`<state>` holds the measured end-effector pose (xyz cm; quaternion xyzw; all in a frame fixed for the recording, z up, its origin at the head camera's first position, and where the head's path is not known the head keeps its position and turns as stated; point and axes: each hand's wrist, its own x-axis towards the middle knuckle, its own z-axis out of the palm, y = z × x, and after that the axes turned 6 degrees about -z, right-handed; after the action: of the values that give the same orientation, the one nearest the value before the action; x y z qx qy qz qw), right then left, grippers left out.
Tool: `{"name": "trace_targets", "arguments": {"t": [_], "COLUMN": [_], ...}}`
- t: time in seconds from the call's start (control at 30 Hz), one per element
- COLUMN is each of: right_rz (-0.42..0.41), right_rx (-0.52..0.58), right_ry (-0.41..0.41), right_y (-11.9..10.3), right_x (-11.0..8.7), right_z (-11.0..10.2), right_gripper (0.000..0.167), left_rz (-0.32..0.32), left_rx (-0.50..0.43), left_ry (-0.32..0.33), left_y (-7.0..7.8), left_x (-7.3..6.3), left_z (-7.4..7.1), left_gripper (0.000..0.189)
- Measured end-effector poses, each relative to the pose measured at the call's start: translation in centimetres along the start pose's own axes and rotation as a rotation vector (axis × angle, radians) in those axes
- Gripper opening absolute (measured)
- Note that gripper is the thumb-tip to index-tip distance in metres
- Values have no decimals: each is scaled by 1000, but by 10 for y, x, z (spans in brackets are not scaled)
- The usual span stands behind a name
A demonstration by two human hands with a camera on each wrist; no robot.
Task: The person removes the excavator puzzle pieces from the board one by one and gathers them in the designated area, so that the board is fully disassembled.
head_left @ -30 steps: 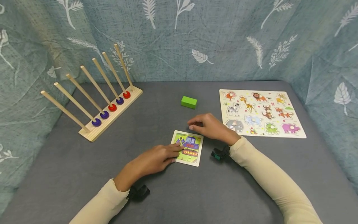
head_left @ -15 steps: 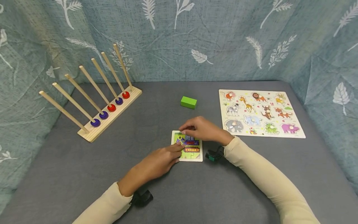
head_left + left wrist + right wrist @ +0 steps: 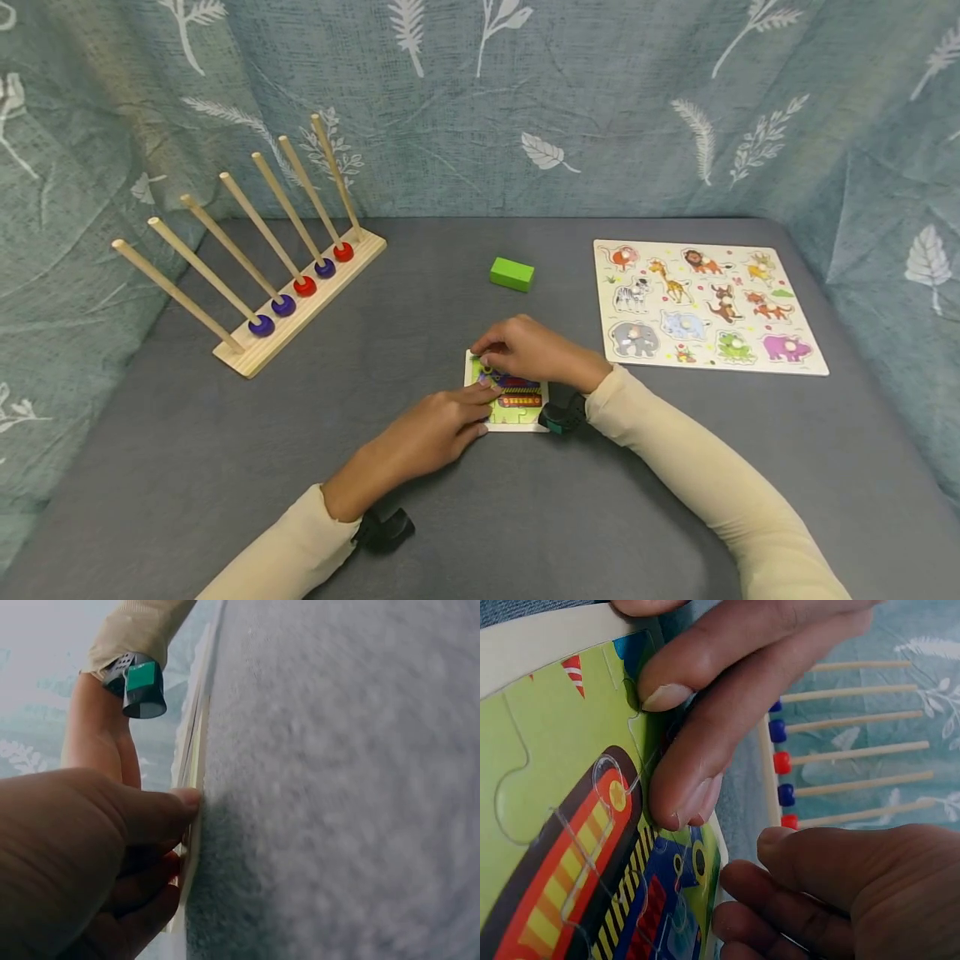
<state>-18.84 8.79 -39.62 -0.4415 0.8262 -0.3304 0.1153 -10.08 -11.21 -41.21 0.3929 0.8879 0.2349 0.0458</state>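
A small square jigsaw puzzle (image 3: 517, 414) in a pale wooden frame shows a blue tracked vehicle on green. My left hand (image 3: 431, 433) rests on its left side, the fingertips pressing its face. In the left wrist view, the left thumb (image 3: 176, 806) lies against the puzzle's edge. My right hand (image 3: 531, 348) reaches over the puzzle's far part to its far left corner, hiding some of the picture. In the right wrist view, its fingers (image 3: 739, 889) are loosely bent with tips at the puzzle's far edge, and the thumb (image 3: 810, 847) stands apart from them.
Beyond the puzzle lies a green wooden block (image 3: 512, 274). A wooden peg rack (image 3: 300, 304) with red and blue beads stands at the back left. A peg board with animal pictures (image 3: 712, 304) lies at the back right. A patterned cloth (image 3: 555, 100) hangs behind the table.
My right hand has moved left over the puzzle to its far left corner. The puzzle has turned a little, squarer to me. The left hand has shifted slightly right with it.
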Motion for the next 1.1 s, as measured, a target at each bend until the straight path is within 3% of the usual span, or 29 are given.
{"name": "trace_targets", "arguments": {"t": [0.17, 0.6, 0.83, 1.1], "right_rz": [1, 16, 73, 119], "right_rx": [-26, -46, 26, 127], "right_ry": [-8, -29, -54, 1], "right_y": [-2, -5, -7, -4], "right_x": [2, 6, 8, 5], "right_z": [1, 0, -1, 2], "right_gripper": [19, 26, 32, 29], "left_rz": [-4, 15, 13, -3], "left_rx": [-46, -53, -20, -7], "left_ry": [9, -4, -3, -9], "left_y": [-3, -4, -5, -3], "left_x": [0, -1, -2, -2], "left_z": [1, -1, 1, 3], "left_gripper": [29, 32, 34, 34]}}
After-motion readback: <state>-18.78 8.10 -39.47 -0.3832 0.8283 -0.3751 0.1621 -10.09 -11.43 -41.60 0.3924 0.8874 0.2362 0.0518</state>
